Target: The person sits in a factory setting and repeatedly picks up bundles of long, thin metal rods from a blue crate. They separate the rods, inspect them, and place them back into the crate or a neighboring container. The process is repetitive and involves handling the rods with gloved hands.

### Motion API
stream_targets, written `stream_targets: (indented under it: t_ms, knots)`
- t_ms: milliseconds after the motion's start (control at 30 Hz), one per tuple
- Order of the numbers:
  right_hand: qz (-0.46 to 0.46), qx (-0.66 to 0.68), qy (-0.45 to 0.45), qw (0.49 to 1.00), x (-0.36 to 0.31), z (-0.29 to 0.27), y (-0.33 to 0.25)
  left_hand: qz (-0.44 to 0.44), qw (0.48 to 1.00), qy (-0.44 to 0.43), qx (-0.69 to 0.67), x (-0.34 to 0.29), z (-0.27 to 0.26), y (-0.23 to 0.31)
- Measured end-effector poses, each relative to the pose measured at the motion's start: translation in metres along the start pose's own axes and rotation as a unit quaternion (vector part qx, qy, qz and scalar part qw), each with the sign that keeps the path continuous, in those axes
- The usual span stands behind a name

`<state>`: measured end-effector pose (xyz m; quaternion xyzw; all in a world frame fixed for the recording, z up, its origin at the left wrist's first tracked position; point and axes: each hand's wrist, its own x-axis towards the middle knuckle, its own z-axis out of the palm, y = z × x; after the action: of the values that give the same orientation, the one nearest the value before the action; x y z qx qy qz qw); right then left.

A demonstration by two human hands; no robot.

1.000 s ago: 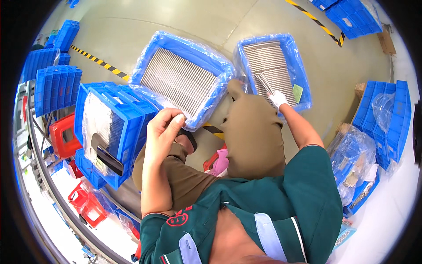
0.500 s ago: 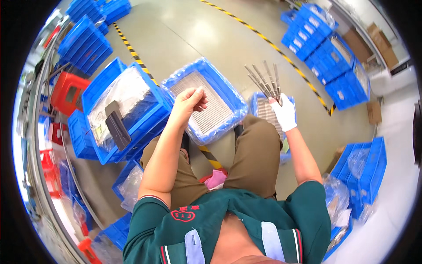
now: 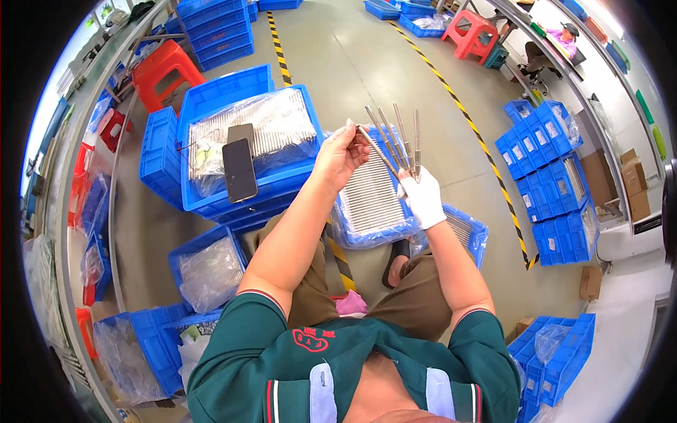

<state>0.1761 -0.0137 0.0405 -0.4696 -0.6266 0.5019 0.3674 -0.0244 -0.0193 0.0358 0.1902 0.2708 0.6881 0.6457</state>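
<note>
My white-gloved right hand [image 3: 423,200] is closed around the lower ends of several slim metal rods [image 3: 399,144], which fan out upward from it. My bare left hand [image 3: 341,154] is closed at the upper end of the leftmost rod, thumb and fingertips pinched there. Both hands are over a blue crate [image 3: 384,236] lined with clear plastic, where many similar rods lie in close rows. A second lined crate [image 3: 479,236] with rods is partly hidden under my right forearm.
On my left, stacked blue crates [image 3: 201,201] hold plastic-covered rods with a black phone [image 3: 240,169] on top. A red stool [image 3: 163,72] stands behind them. More blue crates [image 3: 557,201] are stacked at right. Yellow-black tape [image 3: 458,106] marks the floor. A person [image 3: 564,39] sits far right.
My right hand has come leftward with the rods, close to my left hand. The left hand now pinches one rod's end. The view has tilted up, showing more of the room.
</note>
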Motion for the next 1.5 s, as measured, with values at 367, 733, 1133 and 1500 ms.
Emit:
stream_targets:
  t_ms: [367, 733, 1133, 1500]
  knots:
    - [0.021, 0.031, 0.010, 0.999, 0.013, 0.014, 0.006, -0.047, 0.982, 0.000, 0.181, -0.008, 0.010, -0.021]
    - [-0.029, 0.022, 0.065, 0.997, 0.019, 0.015, 0.018, -0.020, 0.957, -0.026, 0.289, -0.015, 0.022, -0.045]
    - [0.102, 0.273, -0.035, 0.956, 0.036, -0.020, -0.004, -0.154, 0.960, -0.115, 0.202, -0.026, 0.027, -0.046]
    - [0.090, 0.263, 0.100, 0.955, 0.042, -0.012, 0.002, -0.202, 0.967, -0.102, 0.113, -0.032, 0.036, -0.077]
